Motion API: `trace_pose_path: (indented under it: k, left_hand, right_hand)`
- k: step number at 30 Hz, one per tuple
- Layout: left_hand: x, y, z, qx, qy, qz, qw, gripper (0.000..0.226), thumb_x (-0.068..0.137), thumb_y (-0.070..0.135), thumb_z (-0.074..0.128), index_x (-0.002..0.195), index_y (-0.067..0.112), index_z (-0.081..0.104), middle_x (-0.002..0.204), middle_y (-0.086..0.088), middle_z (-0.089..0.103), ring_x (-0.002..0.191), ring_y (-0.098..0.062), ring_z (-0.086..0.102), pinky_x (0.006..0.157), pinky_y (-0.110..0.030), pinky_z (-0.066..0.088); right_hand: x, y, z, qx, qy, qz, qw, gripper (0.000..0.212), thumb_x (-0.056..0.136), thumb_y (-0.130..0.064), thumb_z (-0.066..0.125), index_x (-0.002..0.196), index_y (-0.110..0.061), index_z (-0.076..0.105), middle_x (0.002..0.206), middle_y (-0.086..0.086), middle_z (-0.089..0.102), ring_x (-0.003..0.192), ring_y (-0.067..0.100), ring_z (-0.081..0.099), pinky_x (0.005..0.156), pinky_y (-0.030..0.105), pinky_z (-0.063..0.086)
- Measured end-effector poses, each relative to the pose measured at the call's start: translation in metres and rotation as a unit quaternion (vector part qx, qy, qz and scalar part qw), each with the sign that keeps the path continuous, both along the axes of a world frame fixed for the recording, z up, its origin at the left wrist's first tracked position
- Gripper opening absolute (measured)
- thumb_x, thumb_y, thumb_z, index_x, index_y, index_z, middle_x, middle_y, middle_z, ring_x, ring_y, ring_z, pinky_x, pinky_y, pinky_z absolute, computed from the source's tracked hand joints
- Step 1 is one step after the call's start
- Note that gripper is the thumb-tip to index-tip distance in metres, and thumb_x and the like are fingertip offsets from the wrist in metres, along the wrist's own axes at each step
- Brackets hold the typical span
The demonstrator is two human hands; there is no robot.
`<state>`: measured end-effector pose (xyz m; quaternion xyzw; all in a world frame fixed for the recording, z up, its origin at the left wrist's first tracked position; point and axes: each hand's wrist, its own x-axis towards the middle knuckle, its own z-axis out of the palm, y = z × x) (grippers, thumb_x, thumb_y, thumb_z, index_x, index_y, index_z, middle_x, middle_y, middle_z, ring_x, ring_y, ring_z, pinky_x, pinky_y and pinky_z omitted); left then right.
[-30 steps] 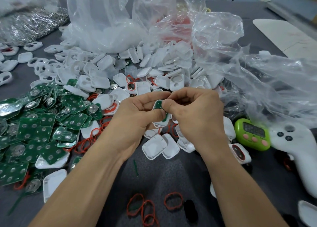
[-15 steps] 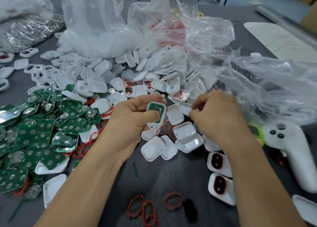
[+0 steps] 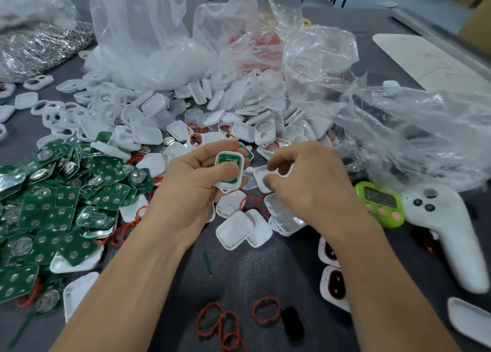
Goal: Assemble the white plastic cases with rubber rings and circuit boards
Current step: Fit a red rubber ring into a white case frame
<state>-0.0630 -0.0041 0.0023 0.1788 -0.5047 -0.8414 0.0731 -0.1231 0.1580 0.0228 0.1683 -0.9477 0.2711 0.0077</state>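
The left hand [image 3: 196, 189] is well to the left of the green timer [image 3: 380, 203]. Its thumb and curled fingers grip a white case half [image 3: 229, 185] that holds a green circuit board [image 3: 230, 163], with the board facing up. The right hand [image 3: 310, 189] is just left of the timer, its fingers bent, and its thumb and fingertips pinch the edge of an empty white case half [image 3: 261, 177]. The two hands are close together but do not touch, and the two case halves are apart.

Beyond the timer and to its left is a big heap of white cases [image 3: 212, 112], which spills from clear plastic bags [image 3: 398, 128]. Far to the left of the timer is a pile of green boards [image 3: 66, 205] with red rings mixed in. Several loose white halves [image 3: 235, 229] lie on the grey table [image 3: 265, 266] left of the timer, below the hands. Nearer the person than the timer are two cases fitted with red rings [image 3: 333, 285], partly hidden by the right forearm. Further left of these, near the bottom edge, are loose red rubber rings [image 3: 265, 309]. A white controller [image 3: 446, 227] lies just right of the timer.
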Motion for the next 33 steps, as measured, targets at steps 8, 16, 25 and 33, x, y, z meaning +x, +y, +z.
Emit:
trace_pose_path:
  k: [8, 16, 25, 33]
  left_hand:
    - [0.0, 0.0, 0.0, -0.011, -0.011, 0.02, 1.0, 0.03, 0.086, -0.016, 0.062, 0.101, 0.007, 0.074, 0.096, -0.01, 0.079, 0.085, -0.02, 0.077, 0.064, -0.025, 0.061]
    - [-0.003, 0.0, 0.0, 0.017, -0.039, 0.027, 0.999, 0.019, 0.092, -0.006, 0.062, 0.102, 0.004, 0.076, 0.099, -0.015, 0.079, 0.083, -0.022, 0.075, 0.06, -0.026, 0.06]
    - [-0.003, -0.001, 0.0, -0.001, -0.042, 0.024, 0.999, 0.027, 0.093, -0.013, 0.056, 0.111, -0.001, 0.073, 0.097, -0.016, 0.078, 0.075, -0.021, 0.074, 0.058, -0.026, 0.059]
    - [-0.002, 0.002, -0.003, -0.044, -0.018, 0.015, 0.999, 0.026, 0.092, -0.013, 0.058, 0.109, 0.0, 0.073, 0.094, -0.013, 0.079, 0.071, -0.017, 0.072, 0.055, -0.024, 0.056]
  right_hand:
    - [0.013, -0.019, -0.005, 0.119, 0.066, -0.03, 0.99, 0.01, 0.087, -0.034, 0.067, 0.093, -0.028, 0.073, 0.083, -0.002, 0.07, 0.083, 0.029, 0.065, 0.068, 0.031, 0.035]
    - [-0.001, -0.013, 0.0, -0.42, -0.206, -0.062, 0.882, 0.029, 0.095, -0.002, 0.062, 0.079, -0.021, 0.076, 0.067, 0.003, 0.075, 0.054, 0.014, 0.067, 0.051, 0.022, 0.051]
    - [-0.001, -0.013, 0.005, -0.5, -0.349, 0.015, 0.793, 0.043, 0.102, 0.003, 0.049, 0.078, -0.018, 0.079, 0.077, 0.0, 0.073, 0.061, 0.008, 0.06, 0.057, 0.021, 0.052]
    - [-0.001, -0.01, 0.006, -0.542, -0.401, 0.063, 0.736, 0.042, 0.102, 0.003, 0.047, 0.081, -0.014, 0.078, 0.08, 0.004, 0.074, 0.064, 0.012, 0.062, 0.059, 0.025, 0.055]
